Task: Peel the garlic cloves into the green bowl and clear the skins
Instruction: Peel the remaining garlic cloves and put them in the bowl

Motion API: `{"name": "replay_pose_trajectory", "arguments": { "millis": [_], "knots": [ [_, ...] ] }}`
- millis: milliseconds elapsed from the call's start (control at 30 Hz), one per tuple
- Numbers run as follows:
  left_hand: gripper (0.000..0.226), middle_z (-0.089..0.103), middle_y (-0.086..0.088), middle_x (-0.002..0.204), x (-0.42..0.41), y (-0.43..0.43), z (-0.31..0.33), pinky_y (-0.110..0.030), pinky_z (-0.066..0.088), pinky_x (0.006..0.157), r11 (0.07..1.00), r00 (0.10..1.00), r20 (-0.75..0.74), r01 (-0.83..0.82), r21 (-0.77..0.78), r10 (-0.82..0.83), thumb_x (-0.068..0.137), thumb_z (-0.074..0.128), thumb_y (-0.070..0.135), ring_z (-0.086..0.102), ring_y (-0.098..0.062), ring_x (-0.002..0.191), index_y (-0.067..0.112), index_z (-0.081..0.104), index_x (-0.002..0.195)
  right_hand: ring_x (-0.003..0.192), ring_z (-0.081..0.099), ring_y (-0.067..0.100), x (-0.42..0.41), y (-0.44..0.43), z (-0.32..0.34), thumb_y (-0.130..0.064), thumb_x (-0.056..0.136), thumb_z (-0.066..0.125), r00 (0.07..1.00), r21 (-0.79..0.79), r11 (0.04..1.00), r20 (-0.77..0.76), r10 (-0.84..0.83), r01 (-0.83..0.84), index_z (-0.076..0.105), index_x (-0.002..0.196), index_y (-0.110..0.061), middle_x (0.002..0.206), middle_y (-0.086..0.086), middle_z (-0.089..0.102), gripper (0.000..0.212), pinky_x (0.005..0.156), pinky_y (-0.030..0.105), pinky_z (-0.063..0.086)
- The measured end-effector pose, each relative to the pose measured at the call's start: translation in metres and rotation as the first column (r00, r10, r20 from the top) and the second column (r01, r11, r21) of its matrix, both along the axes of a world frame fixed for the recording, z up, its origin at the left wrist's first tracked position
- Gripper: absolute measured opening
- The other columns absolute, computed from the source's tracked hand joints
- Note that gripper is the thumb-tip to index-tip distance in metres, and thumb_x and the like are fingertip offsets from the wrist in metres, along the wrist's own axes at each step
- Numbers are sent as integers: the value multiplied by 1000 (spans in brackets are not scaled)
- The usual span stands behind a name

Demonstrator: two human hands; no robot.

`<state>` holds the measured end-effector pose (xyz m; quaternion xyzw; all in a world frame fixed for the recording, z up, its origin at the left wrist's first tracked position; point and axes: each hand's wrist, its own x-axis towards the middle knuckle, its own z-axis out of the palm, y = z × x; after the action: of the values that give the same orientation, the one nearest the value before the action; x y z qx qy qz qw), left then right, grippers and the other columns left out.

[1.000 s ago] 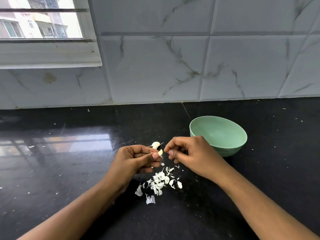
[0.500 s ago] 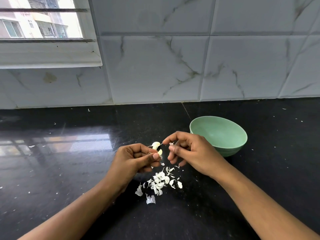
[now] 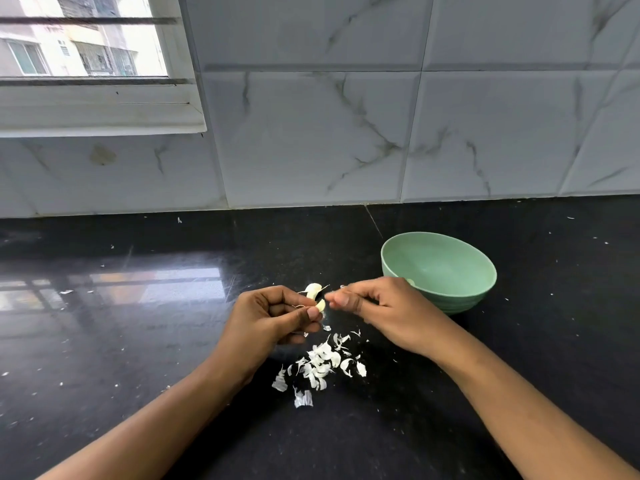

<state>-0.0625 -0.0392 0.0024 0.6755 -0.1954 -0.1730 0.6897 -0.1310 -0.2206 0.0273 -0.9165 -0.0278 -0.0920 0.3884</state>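
Note:
My left hand (image 3: 273, 317) holds garlic cloves (image 3: 316, 295) between thumb and curled fingers, just above the black counter. Pale clove tips stick out past the thumb. My right hand (image 3: 377, 306) is right beside them, its thumb and fingers pinching a thin strip of garlic skin (image 3: 337, 292) at the clove's top. A pile of white skins (image 3: 320, 365) lies on the counter below both hands. The green bowl (image 3: 464, 292) stands just behind my right hand; a small pale piece shows inside near its front rim.
The black stone counter (image 3: 138, 341) runs to a marble-tiled wall (image 3: 346, 133) at the back. A window with a white sill (image 3: 97, 109) sits at upper left. Tiny skin flecks are scattered over the counter.
My right hand, lifted away from the clove half a second ago, has come back down against it and pinches at its skin. My left hand has stayed in place.

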Motion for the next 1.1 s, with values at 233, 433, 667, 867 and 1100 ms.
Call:
{"name": "replay_pose_trajectory", "arguments": {
  "millis": [233,433,667,867,1100],
  "knots": [
    [25,73,-15,75,1,0,0,-24,55,60,1000,1000,11,1,0,-1,64,75,15,71,-17,66,1,69,84,86,63,-1,-1,-4,1,-3,77,74,1000,44,999,6,23,-23,71,100,-28,94,-11,68,34,80,19,52],
    [25,73,-15,75,1,0,-2,-26,55,62,1000,999,34,3,3,-4,66,75,14,70,-17,67,0,69,85,55,65,12,-1,-5,3,-20,82,73,999,176,984,13,-40,37,68,77,-19,66,1,70,7,64,27,56],
    [13,74,-11,75,0,-1,-6,-24,55,62,995,964,263,-68,69,48,67,80,6,69,-14,65,17,74,70,56,66,14,2,10,-6,-14,83,71,997,336,939,-17,-71,73,71,80,-13,67,3,69,3,51,25,52],
    [22,75,-1,75,-3,0,-6,-40,60,74,987,914,400,-116,107,64,69,80,8,73,-22,73,28,74,74,55,66,13,3,14,-9,-9,85,68,996,360,929,-25,-81,85,70,80,-8,68,6,69,6,48,20,50],
    [21,72,15,69,-11,1,-3,-27,58,63,969,817,571,-201,145,85,71,81,13,70,-5,65,33,75,72,54,68,19,5,21,-16,-10,84,64,985,274,948,24,-173,160,69,72,-15,65,9,70,13,52,33,56]
  ]
}}
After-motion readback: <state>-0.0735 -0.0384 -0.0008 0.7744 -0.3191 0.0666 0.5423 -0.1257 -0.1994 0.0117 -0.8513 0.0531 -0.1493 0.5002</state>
